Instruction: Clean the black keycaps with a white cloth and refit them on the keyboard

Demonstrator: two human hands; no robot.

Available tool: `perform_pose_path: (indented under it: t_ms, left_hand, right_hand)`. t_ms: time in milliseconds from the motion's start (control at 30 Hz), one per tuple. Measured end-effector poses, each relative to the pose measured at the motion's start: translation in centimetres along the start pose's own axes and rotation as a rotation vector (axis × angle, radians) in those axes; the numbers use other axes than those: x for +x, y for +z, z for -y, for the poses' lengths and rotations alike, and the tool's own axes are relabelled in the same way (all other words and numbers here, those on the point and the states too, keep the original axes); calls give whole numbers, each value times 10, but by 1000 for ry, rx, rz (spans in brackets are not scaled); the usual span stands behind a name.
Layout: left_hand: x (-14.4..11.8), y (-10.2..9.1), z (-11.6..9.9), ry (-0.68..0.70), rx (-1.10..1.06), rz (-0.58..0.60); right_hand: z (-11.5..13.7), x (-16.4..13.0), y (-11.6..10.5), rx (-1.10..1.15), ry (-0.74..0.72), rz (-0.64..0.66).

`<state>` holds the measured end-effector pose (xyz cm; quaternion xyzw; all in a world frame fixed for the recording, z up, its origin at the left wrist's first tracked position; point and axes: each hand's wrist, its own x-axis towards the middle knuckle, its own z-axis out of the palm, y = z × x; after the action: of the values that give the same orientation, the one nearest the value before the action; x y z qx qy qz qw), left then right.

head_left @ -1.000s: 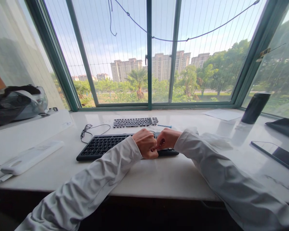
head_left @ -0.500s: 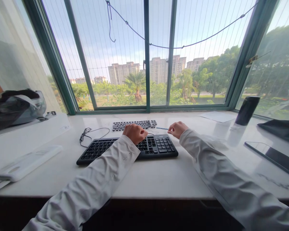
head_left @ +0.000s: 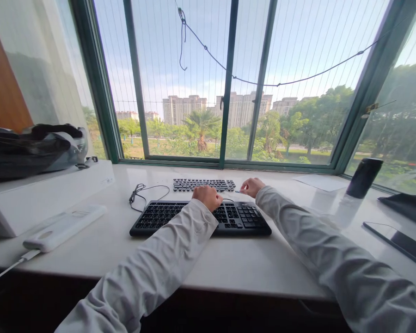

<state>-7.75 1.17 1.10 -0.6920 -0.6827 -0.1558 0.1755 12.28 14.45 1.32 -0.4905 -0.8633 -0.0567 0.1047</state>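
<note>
A black keyboard (head_left: 253, 215) lies near the front of the white table, its keycaps off over the parts I can see. My left hand (head_left: 207, 198) is closed above its back edge, fingers curled and turned away, so whatever they hold is hidden. Behind it, loose black keycaps (head_left: 194, 184) are laid out in keyboard-like rows. My right hand (head_left: 252, 187) is pinched at the right end of these rows, on a thin blue stick (head_left: 238, 191). Only a short tip of the stick shows, and its kind is unclear.
A coiled black cable (head_left: 137, 194) lies left of the keyboard. Further left are a white power bank (head_left: 65, 226) with a cable and a white box (head_left: 48, 194) bearing a black bag (head_left: 34, 150). At right stand a black can-shaped object (head_left: 364, 178) and a phone (head_left: 398, 240).
The view has turned, shifting the scene rightward. My right hand has moved left toward the keycaps and covers more of the blue stick. My left hand stays over the keyboard.
</note>
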Motion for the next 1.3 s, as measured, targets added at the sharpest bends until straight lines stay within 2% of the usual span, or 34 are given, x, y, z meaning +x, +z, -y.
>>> perform_pose_path:
  t_ms: [167,333,533,700,867,967,1067,1300]
  left_hand:
    - [-1,0,0,19,-27,8]
    - [-1,-1,0,35,-51,11]
    - [-2,-1,-1,51,-73,-17]
    - [-2,0,1,66,-90,-48]
    - [-1,2,2,75,-118,-103]
    - [0,3,1,100,-172,-118]
    - [0,1,0,125,-215,-131]
    - [-5,-3,-7,144,-263,-127]
  right_hand:
    - [18,39,9,-72,-34,17]
    - [22,56,18,-147,-56,38]
    - [21,52,25,-207,-98,11]
    - [24,39,19,-234,-200,-14]
    - [26,27,8,-179,-146,-116]
    - [28,14,3,62,-44,-193]
    - [33,-6,0,439,33,-162]
    - [47,-47,0,860,-26,-26]
